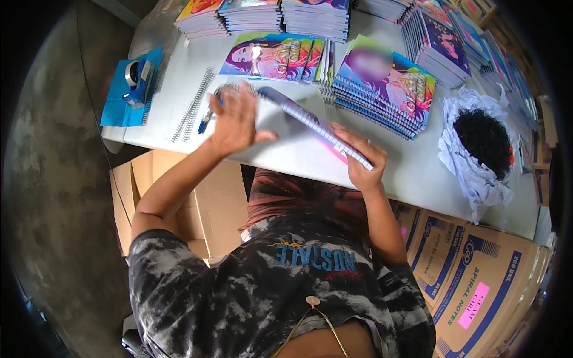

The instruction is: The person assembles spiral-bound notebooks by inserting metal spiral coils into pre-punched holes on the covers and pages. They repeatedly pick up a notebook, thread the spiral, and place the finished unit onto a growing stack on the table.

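My right hand (364, 158) grips the lower right end of a notebook (304, 118), held tilted above the table with its edge toward me. A row of pale marks runs along that edge; I cannot tell whether a wire coil is in it. My left hand (236, 122) is raised left of the notebook, apart from it, with the fingers spread and slightly blurred. Beside the left hand lie loose metal spiral coils (194, 106) and a blue pen (204, 122). Beyond the notebook, colourful covers (265, 56) lie fanned out, next to a stack of spiral notebooks (382, 89).
A blue tape dispenser (138, 86) sits on blue sheets (113, 110) at the left. Crumpled paper (456, 158) cradles a black tangled heap (483, 140) at the right. More notebook stacks (316, 21) line the back. Below the table are an open carton (221, 206) and closed cartons (477, 286).
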Motion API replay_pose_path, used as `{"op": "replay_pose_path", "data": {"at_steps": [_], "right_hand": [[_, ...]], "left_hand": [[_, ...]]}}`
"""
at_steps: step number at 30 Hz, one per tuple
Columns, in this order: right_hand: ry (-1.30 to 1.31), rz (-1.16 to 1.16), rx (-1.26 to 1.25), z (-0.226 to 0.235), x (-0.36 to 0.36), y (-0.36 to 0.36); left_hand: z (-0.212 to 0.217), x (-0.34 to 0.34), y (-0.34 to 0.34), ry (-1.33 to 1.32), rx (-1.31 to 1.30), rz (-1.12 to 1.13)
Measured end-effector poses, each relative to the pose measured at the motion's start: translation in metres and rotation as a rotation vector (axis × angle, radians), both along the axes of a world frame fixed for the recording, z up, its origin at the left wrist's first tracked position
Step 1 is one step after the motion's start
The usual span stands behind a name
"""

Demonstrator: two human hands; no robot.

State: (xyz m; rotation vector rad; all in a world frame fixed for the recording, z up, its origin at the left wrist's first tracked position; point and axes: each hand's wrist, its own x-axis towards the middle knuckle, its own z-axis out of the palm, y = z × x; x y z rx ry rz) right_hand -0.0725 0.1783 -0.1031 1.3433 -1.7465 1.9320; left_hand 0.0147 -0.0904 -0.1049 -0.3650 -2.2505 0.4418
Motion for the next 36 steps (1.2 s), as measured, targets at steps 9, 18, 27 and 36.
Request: {"op": "replay_pose_path", "data": {"at_steps": [9, 18, 27, 36], "right_hand": [[-0.048, -0.081, 0.075, -0.006, 0.015, -0.007], [0.165, -0.08, 0.077, 0.001, 0.007, -0.008], [-0.136, 0.019, 0.031, -0.006, 0.015, -0.002], [-0.081, 0.137, 0.156, 0.011, -0.013, 0.009]], "left_hand": [[-0.008, -0.016, 0.011, 0.107, 0.177, -0.061], [0.023, -0.015, 0.013, 0.244, 0.223, -0.184], [0.036, -0.005, 0.028, -0.05, 0.473, -0.183], [0.106, -0.005, 0.018, -0.494, 0.396, -0.165]]}}
